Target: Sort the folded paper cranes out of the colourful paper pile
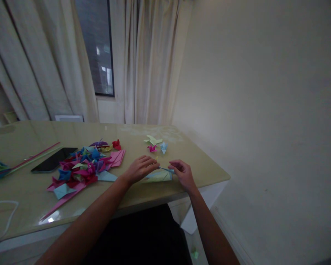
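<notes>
Near the table's front edge my left hand (pixel 141 168) and my right hand (pixel 182 173) face each other. A narrow folded strip of blue paper (pixel 166 169) stretches between their fingertips. The right thumb and fingers pinch its right end, and the left fingers close on its other end. Just beneath it a pale green and light blue sheet of paper (pixel 159 176) lies on the table, partly behind the left hand. Beyond the hands rest a pale green folded bird (pixel 153 140), a small pink origami piece (pixel 152 148) and a light blue one (pixel 163 147).
Left of my hands lies a heap of colourful origami (pixel 84 165) with pink paper squares (pixel 117 158) beside it. Farther left are a black phone (pixel 54 160), thin sticks (pixel 35 158) and a white cable (pixel 12 213). A wall (pixel 264 110) borders the table's right side.
</notes>
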Demonstrator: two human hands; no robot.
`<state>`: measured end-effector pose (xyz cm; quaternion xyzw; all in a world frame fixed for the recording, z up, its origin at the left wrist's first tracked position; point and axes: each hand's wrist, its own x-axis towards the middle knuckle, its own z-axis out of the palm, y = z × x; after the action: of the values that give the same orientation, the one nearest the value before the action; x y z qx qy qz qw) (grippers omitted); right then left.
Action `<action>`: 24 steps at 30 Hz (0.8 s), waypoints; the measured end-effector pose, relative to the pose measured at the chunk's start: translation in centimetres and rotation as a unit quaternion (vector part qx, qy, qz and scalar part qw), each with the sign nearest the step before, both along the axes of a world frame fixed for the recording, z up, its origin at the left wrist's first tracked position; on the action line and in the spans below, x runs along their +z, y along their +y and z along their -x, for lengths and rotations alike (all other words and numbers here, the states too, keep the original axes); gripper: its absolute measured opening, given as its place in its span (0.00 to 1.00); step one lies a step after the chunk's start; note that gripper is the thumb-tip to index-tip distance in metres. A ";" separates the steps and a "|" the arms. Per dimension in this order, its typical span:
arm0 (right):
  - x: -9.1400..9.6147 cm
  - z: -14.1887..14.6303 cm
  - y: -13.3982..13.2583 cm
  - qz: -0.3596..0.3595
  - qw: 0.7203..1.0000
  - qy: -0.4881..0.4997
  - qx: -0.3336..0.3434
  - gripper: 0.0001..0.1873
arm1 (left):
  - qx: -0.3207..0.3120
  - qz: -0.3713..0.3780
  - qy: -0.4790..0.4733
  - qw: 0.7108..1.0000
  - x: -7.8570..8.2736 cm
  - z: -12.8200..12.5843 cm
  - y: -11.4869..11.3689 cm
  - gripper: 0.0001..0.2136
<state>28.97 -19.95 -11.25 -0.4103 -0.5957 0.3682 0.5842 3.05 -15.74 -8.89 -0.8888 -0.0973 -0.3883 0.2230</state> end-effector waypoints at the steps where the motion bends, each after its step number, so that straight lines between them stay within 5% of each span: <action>1: 0.0 0.0 0.0 -0.003 1.000 0.000 -0.001 0.18 | 0.006 0.002 -0.001 1.000 0.0 0.2 0.1 0.10; 8: -0.3 -0.3 0.2 -0.007 0.999 -0.041 -0.006 0.20 | -0.004 0.004 0.040 0.999 -0.8 0.1 0.3 0.14; 10: -0.6 -0.5 0.4 -0.017 0.998 -0.040 -0.033 0.17 | 0.064 0.064 0.062 0.994 -0.6 -0.3 0.3 0.13; 14: -0.8 -0.7 0.6 -0.030 0.997 -0.040 -0.067 0.13 | 0.358 0.229 0.032 0.905 0.1 0.6 0.8 0.15; 16: -0.7 -0.7 0.6 -0.026 0.997 -0.048 -0.054 0.12 | 0.446 0.260 -0.002 0.856 0.1 2.1 1.3 0.15; 20: -0.6 -0.4 0.4 -0.005 0.996 -0.085 -0.005 0.11 | 0.537 0.301 -0.029 0.788 -0.7 5.3 2.3 0.18; 24: -0.6 -0.3 0.4 0.000 0.993 -0.115 0.014 0.12 | 0.540 0.330 -0.010 0.774 -1.4 6.1 2.9 0.20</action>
<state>29.23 -19.57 -11.82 -0.4413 -0.6644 0.3266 0.5071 -3.01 -12.85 -10.32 -0.7055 -0.6854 -0.1569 0.0885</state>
